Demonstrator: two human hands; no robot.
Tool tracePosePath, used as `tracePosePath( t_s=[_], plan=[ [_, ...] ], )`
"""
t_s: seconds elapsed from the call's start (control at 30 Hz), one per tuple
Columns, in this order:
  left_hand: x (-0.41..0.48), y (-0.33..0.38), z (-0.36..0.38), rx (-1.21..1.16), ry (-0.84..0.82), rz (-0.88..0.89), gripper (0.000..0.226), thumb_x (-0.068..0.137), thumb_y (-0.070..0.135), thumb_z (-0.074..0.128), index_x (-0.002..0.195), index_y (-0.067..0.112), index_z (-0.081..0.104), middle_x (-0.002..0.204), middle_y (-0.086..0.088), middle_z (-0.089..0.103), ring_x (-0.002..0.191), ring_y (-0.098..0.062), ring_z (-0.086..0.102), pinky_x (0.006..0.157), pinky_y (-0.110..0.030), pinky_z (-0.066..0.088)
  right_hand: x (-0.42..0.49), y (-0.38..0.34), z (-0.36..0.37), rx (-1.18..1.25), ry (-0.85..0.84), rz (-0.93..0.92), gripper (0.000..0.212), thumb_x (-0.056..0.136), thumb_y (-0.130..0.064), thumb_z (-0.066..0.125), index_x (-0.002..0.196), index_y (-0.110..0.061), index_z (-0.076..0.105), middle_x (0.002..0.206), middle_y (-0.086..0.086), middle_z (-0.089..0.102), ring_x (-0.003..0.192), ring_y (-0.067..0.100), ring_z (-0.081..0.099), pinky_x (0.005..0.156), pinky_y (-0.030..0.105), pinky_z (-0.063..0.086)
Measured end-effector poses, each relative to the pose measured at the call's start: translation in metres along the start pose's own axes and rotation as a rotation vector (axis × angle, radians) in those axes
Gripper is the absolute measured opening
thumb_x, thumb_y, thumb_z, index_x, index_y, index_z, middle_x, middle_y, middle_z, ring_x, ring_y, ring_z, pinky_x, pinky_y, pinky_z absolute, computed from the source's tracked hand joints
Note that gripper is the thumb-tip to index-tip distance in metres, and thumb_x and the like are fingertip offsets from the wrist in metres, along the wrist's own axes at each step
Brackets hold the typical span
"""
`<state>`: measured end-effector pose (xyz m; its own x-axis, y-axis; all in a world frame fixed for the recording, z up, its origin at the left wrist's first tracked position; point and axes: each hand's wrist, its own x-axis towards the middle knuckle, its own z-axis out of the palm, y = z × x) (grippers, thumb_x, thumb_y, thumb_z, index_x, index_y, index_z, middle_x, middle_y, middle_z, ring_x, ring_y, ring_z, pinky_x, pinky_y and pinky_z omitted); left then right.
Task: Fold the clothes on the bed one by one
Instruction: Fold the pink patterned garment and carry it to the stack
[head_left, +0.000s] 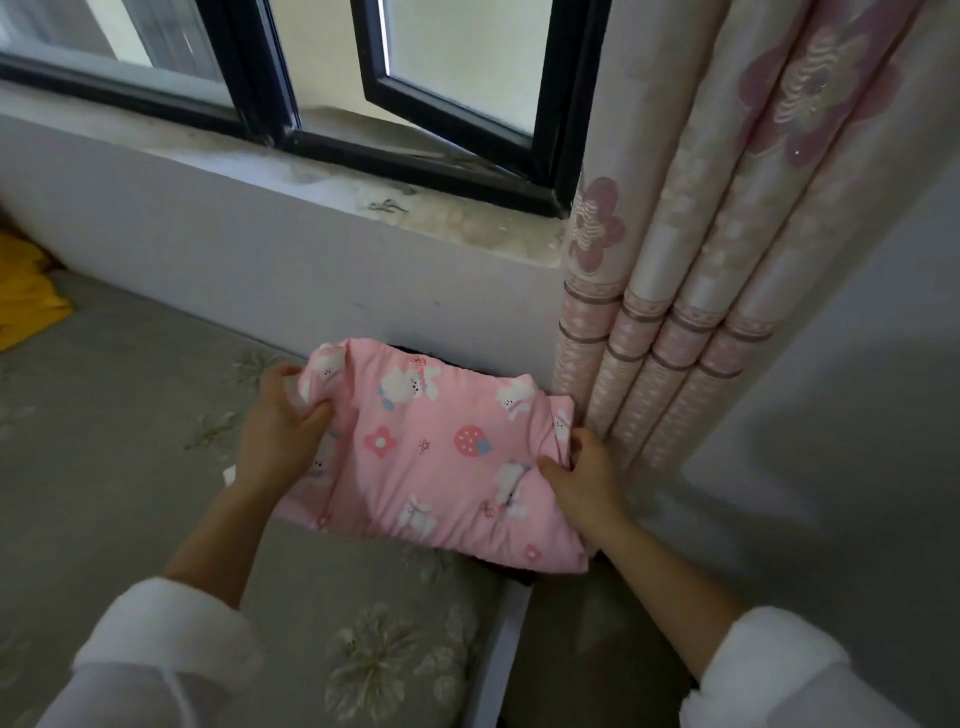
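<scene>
A folded pink garment (431, 457) printed with white bunnies, flowers and a strawberry lies at the far right corner of the bed, partly over a dark thing beneath it. My left hand (283, 426) grips its left edge, fingers curled into the fabric. My right hand (584, 478) grips its right edge near the curtain. A yellow garment (23, 291) lies crumpled at the far left of the bed.
The bed (130, 441) has a grey cover with pale flower prints. A white wall and a dirty window sill (363, 192) rise behind it. A pink flowered curtain (701, 260) hangs at the right. A dark gap (587, 634) runs between bed edge and wall.
</scene>
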<state>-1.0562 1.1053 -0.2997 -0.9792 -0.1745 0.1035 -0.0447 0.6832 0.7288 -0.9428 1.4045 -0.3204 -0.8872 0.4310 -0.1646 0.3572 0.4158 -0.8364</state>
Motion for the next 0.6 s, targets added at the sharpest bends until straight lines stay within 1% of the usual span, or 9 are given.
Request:
tracePosePath(
  t_s=[0.07,0.13,0.23,0.33,0.4,0.47,0.5,0.53,0.6],
  plan=[
    [0.043,0.006,0.004,0.072,-0.004,0.044,0.044,0.083,0.030,0.064,0.121,0.026,0.043,0.100,-0.015,0.065,0.090,-0.040,0.061,0.069,-0.035,0.040,0.030,-0.016,0.014,-0.032,0.040,-0.003,0.019,0.088,-0.022,0.064,0.101,-0.021,0.051,0.090,-0.006,0.053,0.082,0.012,0.052,0.061,0.018,0.036],
    [0.092,0.012,0.012,0.104,-0.025,0.079,0.043,0.084,0.031,0.060,0.122,0.029,0.041,0.098,-0.017,0.065,0.087,-0.042,0.061,0.070,-0.037,0.045,0.062,-0.030,0.029,-0.082,0.077,0.006,0.012,0.089,-0.020,0.062,0.096,-0.016,0.053,0.089,-0.001,0.054,0.082,0.015,0.052,0.061,0.022,0.037],
    [0.138,0.019,0.024,0.179,-0.044,0.133,0.045,0.086,0.035,0.058,0.126,0.028,0.038,0.098,-0.021,0.064,0.090,-0.045,0.060,0.069,-0.040,0.040,0.091,-0.038,0.042,-0.124,0.099,0.060,0.015,0.090,-0.022,0.058,0.101,-0.011,0.056,0.097,0.009,0.061,0.087,0.023,0.056,0.076,0.031,0.044],
    [0.175,0.018,0.048,0.214,-0.103,0.112,0.048,0.086,0.035,0.057,0.129,0.027,0.037,0.098,-0.022,0.064,0.093,-0.044,0.059,0.071,-0.039,0.038,0.121,-0.034,0.056,-0.108,0.104,0.143,0.018,0.093,-0.019,0.055,0.108,-0.011,0.055,0.104,0.007,0.063,0.089,0.021,0.055,0.076,0.026,0.038],
    [0.187,0.013,0.067,0.251,-0.179,0.082,0.049,0.086,0.034,0.056,0.130,0.024,0.037,0.102,-0.022,0.064,0.095,-0.043,0.059,0.073,-0.040,0.040,0.133,-0.028,0.066,-0.084,0.114,0.202,0.020,0.093,-0.015,0.055,0.111,-0.005,0.053,0.107,0.014,0.063,0.095,0.027,0.059,0.074,0.026,0.036],
    [0.186,0.000,0.087,0.343,-0.258,0.071,0.047,0.088,0.030,0.052,0.131,0.020,0.036,0.108,-0.023,0.061,0.098,-0.043,0.058,0.080,-0.043,0.043,0.138,-0.019,0.077,-0.101,0.100,0.287,0.026,0.094,-0.014,0.054,0.115,0.000,0.050,0.112,0.020,0.062,0.104,0.035,0.059,0.078,0.031,0.040],
    [0.182,-0.009,0.097,0.396,-0.287,0.060,0.050,0.089,0.027,0.050,0.135,0.018,0.034,0.115,-0.024,0.058,0.103,-0.042,0.055,0.087,-0.047,0.043,0.139,-0.015,0.082,-0.121,0.079,0.338,0.029,0.095,-0.016,0.053,0.117,0.001,0.049,0.114,0.022,0.061,0.106,0.037,0.058,0.080,0.033,0.041],
    [0.177,-0.018,0.105,0.441,-0.306,0.042,0.055,0.089,0.025,0.049,0.140,0.016,0.031,0.123,-0.024,0.053,0.111,-0.042,0.050,0.094,-0.050,0.039,0.140,-0.011,0.085,-0.148,0.054,0.382,0.033,0.095,-0.020,0.053,0.120,0.002,0.047,0.116,0.024,0.060,0.107,0.038,0.057,0.081,0.034,0.041],
    [0.168,-0.032,0.115,0.507,-0.293,-0.002,0.062,0.092,0.024,0.048,0.148,0.017,0.023,0.140,-0.023,0.038,0.128,-0.040,0.035,0.106,-0.055,0.024,0.144,-0.007,0.089,-0.229,0.017,0.397,0.042,0.095,-0.024,0.053,0.128,0.000,0.044,0.125,0.024,0.055,0.114,0.037,0.054,0.086,0.034,0.040]
  ],
)
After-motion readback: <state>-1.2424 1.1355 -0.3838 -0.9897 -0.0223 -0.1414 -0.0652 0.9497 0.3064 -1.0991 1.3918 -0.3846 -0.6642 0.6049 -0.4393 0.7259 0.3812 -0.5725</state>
